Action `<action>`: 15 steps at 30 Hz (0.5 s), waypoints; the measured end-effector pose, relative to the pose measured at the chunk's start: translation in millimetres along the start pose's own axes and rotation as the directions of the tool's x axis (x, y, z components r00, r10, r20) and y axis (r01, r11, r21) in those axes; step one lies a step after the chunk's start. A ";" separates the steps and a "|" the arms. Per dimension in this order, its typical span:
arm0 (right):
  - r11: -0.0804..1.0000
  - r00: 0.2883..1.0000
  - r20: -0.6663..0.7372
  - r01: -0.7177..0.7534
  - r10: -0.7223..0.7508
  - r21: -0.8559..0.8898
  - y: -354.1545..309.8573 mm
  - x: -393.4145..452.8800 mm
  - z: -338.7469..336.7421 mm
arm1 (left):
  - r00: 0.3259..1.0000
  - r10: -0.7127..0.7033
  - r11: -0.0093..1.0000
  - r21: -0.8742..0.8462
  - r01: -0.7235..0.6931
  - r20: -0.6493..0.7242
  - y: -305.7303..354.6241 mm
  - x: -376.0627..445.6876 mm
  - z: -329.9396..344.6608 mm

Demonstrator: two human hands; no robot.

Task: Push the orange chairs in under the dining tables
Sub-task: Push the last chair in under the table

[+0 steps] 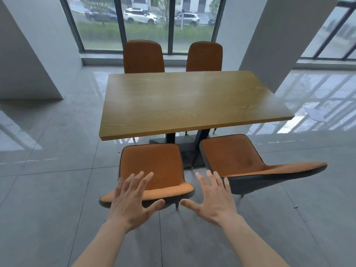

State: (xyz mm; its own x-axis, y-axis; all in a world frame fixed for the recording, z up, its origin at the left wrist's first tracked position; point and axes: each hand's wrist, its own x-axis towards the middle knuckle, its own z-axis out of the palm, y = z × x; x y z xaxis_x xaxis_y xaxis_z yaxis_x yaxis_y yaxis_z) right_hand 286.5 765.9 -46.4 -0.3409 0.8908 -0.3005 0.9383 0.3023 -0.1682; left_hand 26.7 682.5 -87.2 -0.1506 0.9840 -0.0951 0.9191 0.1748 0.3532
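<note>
A wooden dining table (pixel 192 101) stands ahead of me. On its near side two orange chairs stand out from it: the left chair (pixel 154 164) faces the table squarely, the right chair (pixel 237 160) is turned with its back (pixel 285 170) pointing right. My left hand (pixel 133 201) is spread open over the top of the left chair's back; whether it touches is unclear. My right hand (pixel 213 199) is spread open in the gap between the two chairs, holding nothing. Two more orange chairs (pixel 143 56) (pixel 204 56) stand tucked in at the far side.
A wide grey pillar (pixel 285 39) rises close to the table's far right corner, another wall block (pixel 32 54) at left. Tall windows (pixel 146 22) lie behind. The table's black base (pixel 181 143) sits between the near chairs. The tiled floor (pixel 48 189) spreads around.
</note>
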 end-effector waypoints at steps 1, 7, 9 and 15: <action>0.999 0.999 -0.014 -0.030 0.031 0.012 16.7 -3.5 -10.4 | 1.000 0.020 1.000 0.001 -0.020 -0.002 14.1 6.4 -2.6; 0.986 0.982 -0.094 -0.161 0.164 0.040 148.1 -9.6 -58.0 | 0.987 0.160 0.986 -0.038 -0.161 -0.019 135.0 54.1 -2.0; 0.984 0.976 -0.126 -0.174 0.178 0.045 198.8 -4.3 -68.3 | 0.985 0.170 0.984 -0.043 -0.170 -0.012 186.2 71.5 10.7; 0.990 0.980 -0.144 -0.142 0.140 -0.002 368.8 19.8 -87.4 | 0.992 0.117 0.992 -0.044 -0.115 0.048 342.1 119.4 78.6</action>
State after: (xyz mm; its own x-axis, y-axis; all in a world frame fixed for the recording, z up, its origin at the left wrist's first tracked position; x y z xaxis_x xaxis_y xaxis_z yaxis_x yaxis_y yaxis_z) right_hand 630.9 924.7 -32.3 -0.1943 0.9638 -0.1825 0.9772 0.1738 -0.1223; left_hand 351.7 857.1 -50.9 -0.0245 0.9949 -0.0982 0.9134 0.0622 0.4023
